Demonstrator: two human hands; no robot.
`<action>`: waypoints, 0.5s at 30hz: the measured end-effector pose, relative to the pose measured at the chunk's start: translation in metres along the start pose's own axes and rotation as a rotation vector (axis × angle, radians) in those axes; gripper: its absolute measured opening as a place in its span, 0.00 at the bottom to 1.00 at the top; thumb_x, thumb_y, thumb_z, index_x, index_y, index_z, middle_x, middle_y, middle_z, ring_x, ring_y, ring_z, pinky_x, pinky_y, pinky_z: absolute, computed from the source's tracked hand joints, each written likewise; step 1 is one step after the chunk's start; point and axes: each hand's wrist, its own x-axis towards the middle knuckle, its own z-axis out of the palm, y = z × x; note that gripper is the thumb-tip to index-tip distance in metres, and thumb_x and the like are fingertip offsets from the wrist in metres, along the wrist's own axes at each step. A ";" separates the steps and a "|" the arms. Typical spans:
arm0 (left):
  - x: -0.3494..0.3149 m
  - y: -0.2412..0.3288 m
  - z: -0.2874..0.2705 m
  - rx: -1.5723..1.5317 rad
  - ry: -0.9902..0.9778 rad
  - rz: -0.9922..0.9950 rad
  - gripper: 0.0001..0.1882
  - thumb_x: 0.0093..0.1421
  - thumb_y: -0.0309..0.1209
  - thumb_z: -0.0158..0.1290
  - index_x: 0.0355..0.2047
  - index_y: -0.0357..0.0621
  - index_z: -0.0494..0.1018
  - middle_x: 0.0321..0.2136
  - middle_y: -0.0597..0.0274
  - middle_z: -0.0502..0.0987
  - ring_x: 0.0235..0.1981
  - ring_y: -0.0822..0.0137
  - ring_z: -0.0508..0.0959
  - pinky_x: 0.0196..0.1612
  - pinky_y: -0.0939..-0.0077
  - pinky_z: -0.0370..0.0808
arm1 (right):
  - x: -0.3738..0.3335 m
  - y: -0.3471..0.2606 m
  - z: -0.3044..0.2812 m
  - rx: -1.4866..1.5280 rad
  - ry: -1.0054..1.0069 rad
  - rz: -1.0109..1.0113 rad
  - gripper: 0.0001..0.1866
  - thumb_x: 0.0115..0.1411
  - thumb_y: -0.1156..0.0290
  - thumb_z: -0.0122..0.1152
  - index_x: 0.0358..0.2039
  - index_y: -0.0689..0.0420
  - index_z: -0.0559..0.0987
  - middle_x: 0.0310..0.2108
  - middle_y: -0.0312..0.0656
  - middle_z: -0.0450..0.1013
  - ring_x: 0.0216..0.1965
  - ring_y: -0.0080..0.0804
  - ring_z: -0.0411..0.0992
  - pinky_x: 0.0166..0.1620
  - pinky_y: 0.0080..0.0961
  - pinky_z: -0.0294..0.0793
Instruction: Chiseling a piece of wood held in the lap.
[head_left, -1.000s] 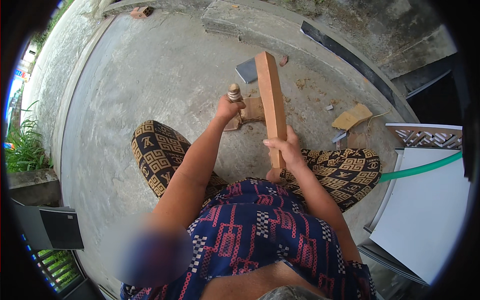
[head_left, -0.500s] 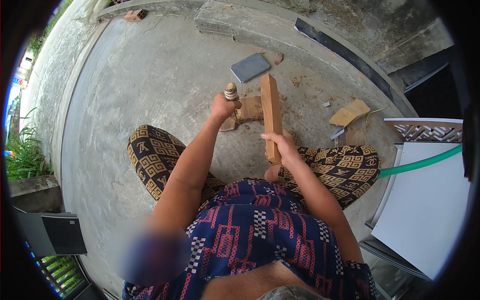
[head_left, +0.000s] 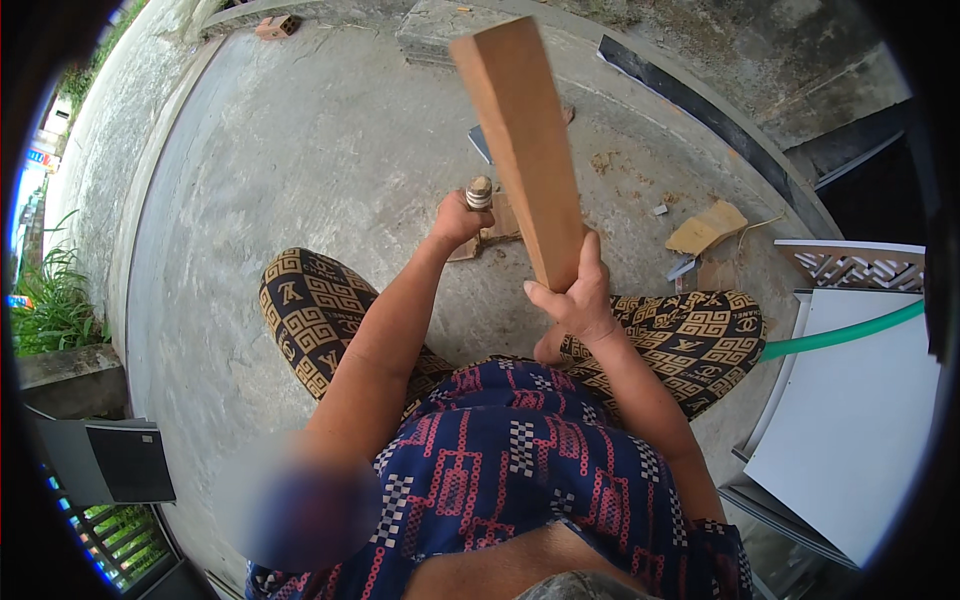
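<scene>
My left hand (head_left: 457, 222) is closed around an upright round tool handle (head_left: 480, 191) with pale bands near its top. The tool's lower end is hidden by the hand. Beneath it, a brown wooden board (head_left: 508, 220) lies on the concrete, partly covered by my hand and the bar. My right hand (head_left: 580, 300) grips the narrow lower end of a thick, squared wooden bar (head_left: 525, 150). The bar is raised and tilted, its wide end up and beyond the handle, and it does not touch the handle.
A grey flat tablet-like slab (head_left: 480, 143) shows partly behind the bar. Wood crumbs (head_left: 602, 162) and a yellowish wood piece (head_left: 706, 228) lie to the right. Farther right are a white panel (head_left: 850, 420) and a green hose (head_left: 850, 334). A brick (head_left: 277, 27) lies far left.
My right hand has lifted the wooden bar up toward the head camera, its top swinging left. My left hand stays on the tool handle, nearly in place.
</scene>
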 end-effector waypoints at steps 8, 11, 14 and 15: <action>-0.005 0.010 0.001 -0.035 0.053 0.095 0.16 0.45 0.28 0.64 0.37 0.42 0.78 0.32 0.61 0.82 0.34 0.70 0.80 0.41 0.72 0.75 | -0.005 0.012 -0.002 -0.035 -0.255 0.222 0.39 0.40 0.62 0.68 0.53 0.62 0.63 0.38 0.49 0.74 0.39 0.41 0.75 0.45 0.34 0.73; 0.002 -0.015 -0.001 -0.113 0.029 0.016 0.14 0.40 0.25 0.61 0.32 0.41 0.77 0.26 0.64 0.80 0.30 0.70 0.78 0.37 0.71 0.74 | 0.003 -0.014 -0.003 0.108 -0.114 0.050 0.41 0.41 0.62 0.69 0.54 0.63 0.62 0.40 0.49 0.73 0.40 0.42 0.75 0.45 0.35 0.73; 0.006 -0.005 0.002 -0.032 0.009 -0.018 0.13 0.40 0.27 0.62 0.30 0.42 0.77 0.25 0.63 0.79 0.28 0.69 0.78 0.36 0.71 0.75 | -0.001 -0.008 -0.005 0.023 -0.075 0.032 0.38 0.41 0.62 0.68 0.50 0.62 0.62 0.40 0.50 0.72 0.38 0.43 0.74 0.43 0.36 0.74; 0.007 -0.008 0.002 -0.046 -0.001 -0.007 0.13 0.42 0.28 0.62 0.31 0.42 0.77 0.26 0.62 0.80 0.29 0.68 0.79 0.37 0.70 0.75 | -0.004 -0.002 -0.005 -0.072 -0.094 0.061 0.37 0.41 0.61 0.68 0.49 0.61 0.62 0.38 0.51 0.73 0.37 0.44 0.75 0.42 0.36 0.74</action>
